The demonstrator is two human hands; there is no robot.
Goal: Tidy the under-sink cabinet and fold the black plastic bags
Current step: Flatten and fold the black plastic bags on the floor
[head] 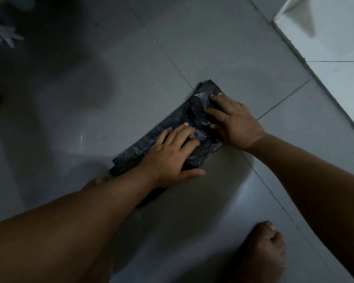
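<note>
Grey tiled floor (110, 88), dark grout lines running diagonally. White raised tiled ledge (335, 48) at upper right, with a dirty edge. Pale ragged thing (2, 35) at upper left, too blurred to identify. Bare foot (266, 252) at bottom right, toes of another foot (94, 182) near left forearm.

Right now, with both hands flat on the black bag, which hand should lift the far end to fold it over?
Probably the right hand: its fingertips sit nearest the black bag's far end, while the left hand pins the middle.
</note>
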